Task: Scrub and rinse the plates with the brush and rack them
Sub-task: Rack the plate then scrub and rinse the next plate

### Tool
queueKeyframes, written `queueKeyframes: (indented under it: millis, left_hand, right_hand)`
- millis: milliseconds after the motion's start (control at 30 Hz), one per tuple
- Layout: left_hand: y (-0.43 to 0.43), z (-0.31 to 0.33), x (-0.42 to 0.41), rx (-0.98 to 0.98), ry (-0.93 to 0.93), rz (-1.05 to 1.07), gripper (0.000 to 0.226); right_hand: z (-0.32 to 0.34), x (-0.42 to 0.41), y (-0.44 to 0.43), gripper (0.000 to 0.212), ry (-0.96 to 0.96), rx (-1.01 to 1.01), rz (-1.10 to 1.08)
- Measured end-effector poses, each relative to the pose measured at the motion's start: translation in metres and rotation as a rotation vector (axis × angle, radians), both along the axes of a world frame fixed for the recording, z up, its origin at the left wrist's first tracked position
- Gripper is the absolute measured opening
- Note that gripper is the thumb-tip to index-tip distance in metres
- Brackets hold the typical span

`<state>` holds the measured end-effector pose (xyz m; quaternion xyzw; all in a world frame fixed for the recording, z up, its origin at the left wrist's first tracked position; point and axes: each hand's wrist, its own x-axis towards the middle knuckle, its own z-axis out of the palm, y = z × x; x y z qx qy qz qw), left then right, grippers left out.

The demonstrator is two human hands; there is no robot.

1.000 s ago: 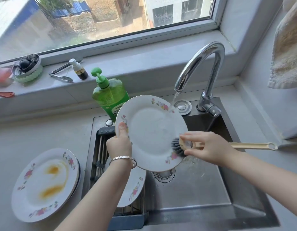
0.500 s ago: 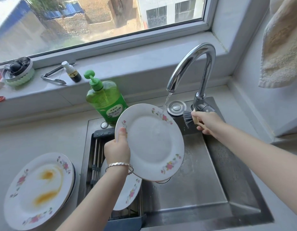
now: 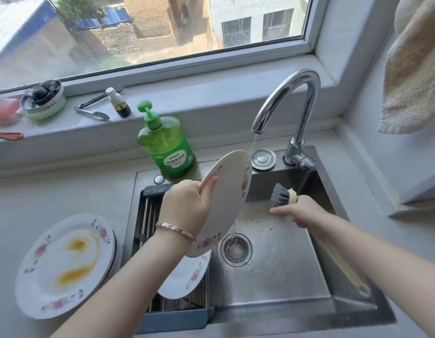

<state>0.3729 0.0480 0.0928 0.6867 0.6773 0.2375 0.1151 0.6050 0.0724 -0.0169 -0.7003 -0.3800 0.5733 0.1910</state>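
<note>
Over the sink (image 3: 284,284), L hand (image 3: 187,208) grips the rim of a floral plate (image 3: 226,201), fingers curled over the edge, thumb on the back. The plate is tilted steeply, nearly edge-on, its far rim under the thin stream from the faucet (image 3: 292,93); water runs off the near rim into the drain (image 3: 236,250).

R hand (image 3: 302,212) is closed round the brush (image 3: 282,195) just behind the head. The grey bristles point left toward the plate, just beside it but not touching. The pale handle runs back toward the near right along the forearm.

The rack (image 3: 148,215) sits across the sink's left part w/ one clean plate (image 3: 187,276) lying in it, partly under the L forearm. On the counter to the left is a dirty stack (image 3: 65,264), its top plate smeared orange.

A green pump soap bottle (image 3: 167,147) stands at the sink's far edge. Its label has white Chinese characters, too small to read w/ certainty; no other writing is legible. The sill holds tongs (image 3: 92,111) and a small spray bottle (image 3: 119,103). A towel (image 3: 416,76) hangs far right.
</note>
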Motion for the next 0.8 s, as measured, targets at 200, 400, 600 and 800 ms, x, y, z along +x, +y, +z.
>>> queueKeyframes:
  millis: [200,400,600,800]
  left_hand:
    - [0.001,0.008,-0.027,-0.011,-0.189,0.182,0.058]
    - [0.006,0.003,-0.069,-0.128,-0.767,0.655,0.049]
    - [0.008,-0.012,-0.104,-0.332,-0.913,0.788,0.042]
    - [0.049,0.014,-0.120,-0.180,-0.294,0.530,0.048]
  right_hand:
    - [0.006,-0.033,-0.014,0.030,0.138,0.007,-0.088]
    - [0.033,-0.077,-0.004,0.030,0.488,0.009,-0.216]
    - [0.067,-0.111,0.029,0.022,0.765,-0.115,-0.269]
    - [0.070,-0.126,0.049,0.022,0.665,-0.064,-0.260]
